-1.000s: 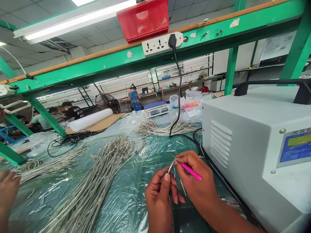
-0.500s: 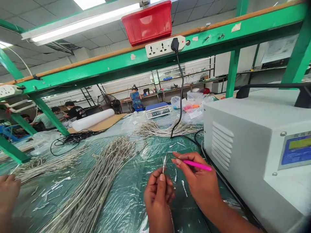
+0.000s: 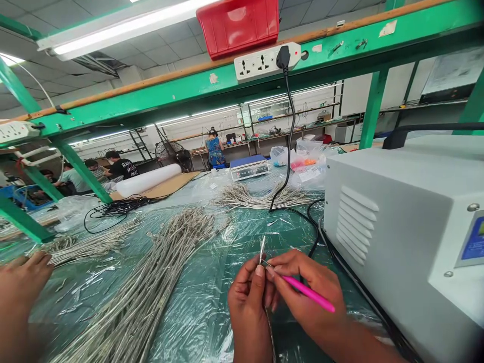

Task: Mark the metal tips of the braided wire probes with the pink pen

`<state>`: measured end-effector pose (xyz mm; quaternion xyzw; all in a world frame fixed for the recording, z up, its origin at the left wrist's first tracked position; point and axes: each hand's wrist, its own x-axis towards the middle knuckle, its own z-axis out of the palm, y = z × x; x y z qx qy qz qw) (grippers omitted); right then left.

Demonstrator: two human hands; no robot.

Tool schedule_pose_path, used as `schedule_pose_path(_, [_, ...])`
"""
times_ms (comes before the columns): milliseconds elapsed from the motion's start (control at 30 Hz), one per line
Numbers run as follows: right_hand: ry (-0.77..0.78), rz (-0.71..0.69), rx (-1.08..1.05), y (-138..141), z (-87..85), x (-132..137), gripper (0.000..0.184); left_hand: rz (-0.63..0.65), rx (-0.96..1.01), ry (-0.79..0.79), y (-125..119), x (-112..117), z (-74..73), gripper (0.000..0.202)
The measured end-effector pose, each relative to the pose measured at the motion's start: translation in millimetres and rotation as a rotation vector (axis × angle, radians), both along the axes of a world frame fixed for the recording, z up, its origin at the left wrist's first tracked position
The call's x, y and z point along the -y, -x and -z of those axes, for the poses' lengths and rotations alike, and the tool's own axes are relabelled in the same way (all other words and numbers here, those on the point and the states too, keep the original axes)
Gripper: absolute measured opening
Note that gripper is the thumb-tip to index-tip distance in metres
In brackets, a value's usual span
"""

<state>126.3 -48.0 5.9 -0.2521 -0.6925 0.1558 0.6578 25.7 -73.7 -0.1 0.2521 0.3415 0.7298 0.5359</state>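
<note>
Near the middle of the bench, my left hand [image 3: 250, 302] pinches a braided shielded cable [image 3: 262, 246] between thumb and fingers. The cable's frayed silvery end points up, and its length trails down below the hand. My right hand [image 3: 310, 290] is closed round a pink-handled pick [image 3: 308, 294]. The pick's thin metal tip meets the braid just above my left thumb; whether it is inside the braid I cannot tell. To the left lies a large bundle of braided cables [image 3: 151, 282] on the plastic-covered bench.
A grey machine [image 3: 389, 201] with side vents stands at the right, black cords beside it. Another person's hand [image 3: 26, 277] reaches toward cables at far left. Behind are a scale [image 3: 249, 169], more cables [image 3: 260, 196] and a green shelf frame [image 3: 162, 103] overhead.
My right hand has come down and left, bringing the pick's tip onto the braid by my left thumb. The other person's hand has moved right, and the view has shifted slightly.
</note>
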Motion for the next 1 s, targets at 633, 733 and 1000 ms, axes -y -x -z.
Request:
schedule_pose_path(633, [0.036, -0.044, 0.041, 0.8, 0.4, 2.3, 0.018, -0.041, -0.047, 0.015, -2.0, 0.7, -1.9, 0.03])
schedule_pose_path(733, [0.033, -0.033, 0.033, 0.1, 1.7, 1.9, 0.018, -0.041, -0.061, 0.006, -1.4, 1.0, -0.4, 0.03])
schedule_pose_path(1000, [0.042, 0.007, 0.009, -0.8, 2.8, -2.7, 0.018, -0.012, -0.08, -0.015, -0.4, 1.1, 2.6, 0.026])
